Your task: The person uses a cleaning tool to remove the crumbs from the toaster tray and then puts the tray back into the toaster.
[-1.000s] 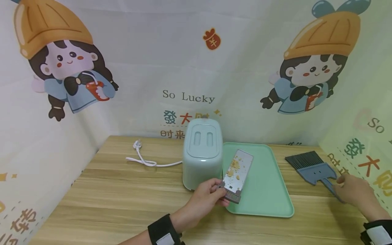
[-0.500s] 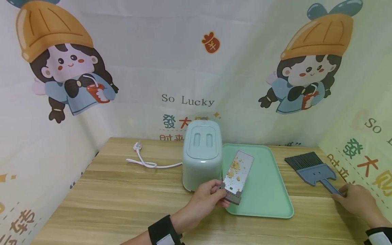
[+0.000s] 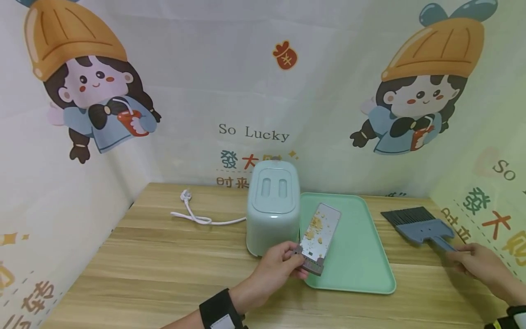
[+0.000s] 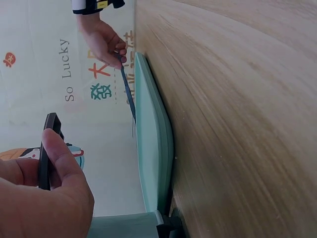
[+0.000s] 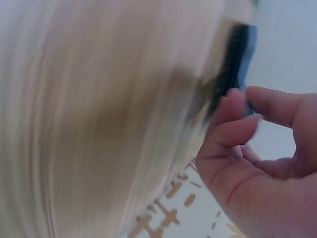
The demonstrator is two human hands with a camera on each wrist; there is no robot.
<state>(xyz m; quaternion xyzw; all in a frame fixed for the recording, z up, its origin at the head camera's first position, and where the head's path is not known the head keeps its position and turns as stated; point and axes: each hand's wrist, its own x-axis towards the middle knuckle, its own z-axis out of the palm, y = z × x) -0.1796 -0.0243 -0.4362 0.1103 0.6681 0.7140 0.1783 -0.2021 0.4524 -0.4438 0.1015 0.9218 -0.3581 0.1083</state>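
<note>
A pale, lightly creased cloth (image 3: 197, 68) hangs across the far side of my head feed, and printed panels continue along the left and right. I count 2 large cartoon figures on it, a left figure (image 3: 100, 123) and a right figure (image 3: 404, 112), each with an orange hat, a blue top and a red cup. High between them I see a red pouch (image 3: 285, 55). Below it I read "So Lucky" (image 3: 254, 133), with a blue character (image 3: 229, 160) and a red character (image 3: 250, 161) beneath. Near left, I make out brown characters (image 3: 38, 296) and 2 orange stars (image 3: 9, 239). The wooden tabletop (image 3: 135, 269) shows streaked grain.
</note>
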